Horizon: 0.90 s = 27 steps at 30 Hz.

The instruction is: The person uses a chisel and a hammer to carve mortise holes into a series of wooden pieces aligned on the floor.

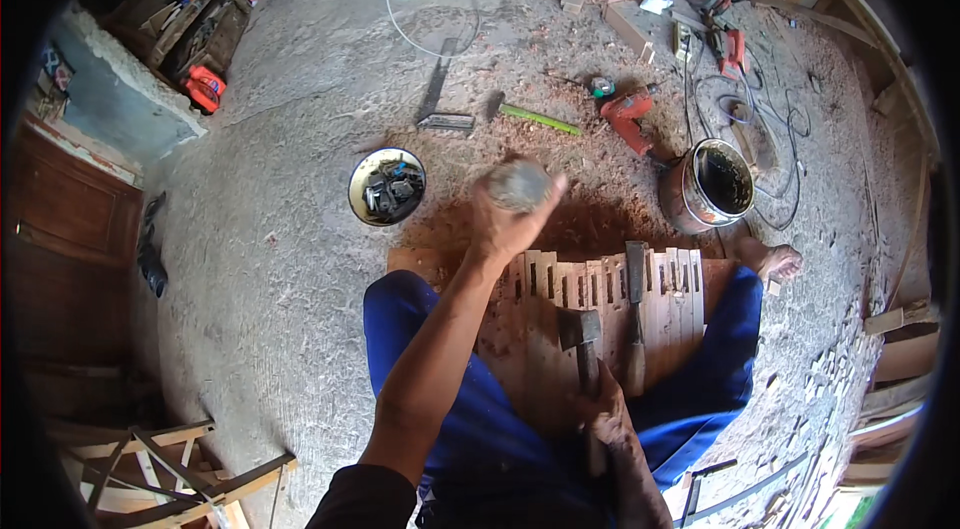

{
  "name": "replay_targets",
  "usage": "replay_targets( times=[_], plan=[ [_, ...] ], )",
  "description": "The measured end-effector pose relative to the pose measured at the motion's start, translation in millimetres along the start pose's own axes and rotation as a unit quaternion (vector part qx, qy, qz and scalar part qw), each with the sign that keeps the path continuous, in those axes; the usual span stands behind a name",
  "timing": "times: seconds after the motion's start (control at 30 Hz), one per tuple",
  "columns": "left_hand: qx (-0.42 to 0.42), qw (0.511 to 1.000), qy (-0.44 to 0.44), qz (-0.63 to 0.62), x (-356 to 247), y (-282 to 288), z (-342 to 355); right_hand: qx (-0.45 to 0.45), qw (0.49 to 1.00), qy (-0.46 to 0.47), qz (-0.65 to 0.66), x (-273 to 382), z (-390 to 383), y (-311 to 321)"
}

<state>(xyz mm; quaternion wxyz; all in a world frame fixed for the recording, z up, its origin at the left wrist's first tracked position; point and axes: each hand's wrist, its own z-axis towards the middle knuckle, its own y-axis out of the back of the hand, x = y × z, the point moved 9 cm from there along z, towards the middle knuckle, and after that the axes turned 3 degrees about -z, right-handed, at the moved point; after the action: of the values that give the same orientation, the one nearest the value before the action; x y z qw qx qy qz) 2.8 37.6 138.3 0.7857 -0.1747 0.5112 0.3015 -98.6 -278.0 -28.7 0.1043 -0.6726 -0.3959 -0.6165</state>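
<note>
Bowl (372, 166): dark pieces (393, 192). Bucket (681, 197): dark inside. Right hand (603, 413): hammer (587, 357).

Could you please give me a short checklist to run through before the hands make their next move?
1. Right hand on the handle of the hammer: ok, it grips it.
2. Left hand free: not ok, it holds up a round grey object.
3. Nature of that round object: cannot tell, it is blurred.
4. Chisel out of both hands: ok, it lies on the slotted wooden strips.
5. Strips lined up side by side: ok, though their far ends look slightly uneven.
6. Foot away from the hammer head: ok, it is off to the right.
</note>
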Motion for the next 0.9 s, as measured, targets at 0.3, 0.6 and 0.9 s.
replay_targets(
  times=[0.3,0.6,0.9],
  plan=[
    [-0.018,0.999,-0.045,-0.017,-43.2,6.4,-34.8,0.028,0.987,-0.148,0.055,5.1,-7.6,-2.9],
    [-0.014,0.996,0.072,-0.048,12.6,13.1,-48.7,0.023,0.986,-0.148,0.069,8.7,-10.5,-2.9],
    [-0.022,0.996,0.065,-0.061,18.3,14.5,-46.8,0.028,0.982,-0.163,0.086,5.7,-11.6,-3.3]
  ],
)
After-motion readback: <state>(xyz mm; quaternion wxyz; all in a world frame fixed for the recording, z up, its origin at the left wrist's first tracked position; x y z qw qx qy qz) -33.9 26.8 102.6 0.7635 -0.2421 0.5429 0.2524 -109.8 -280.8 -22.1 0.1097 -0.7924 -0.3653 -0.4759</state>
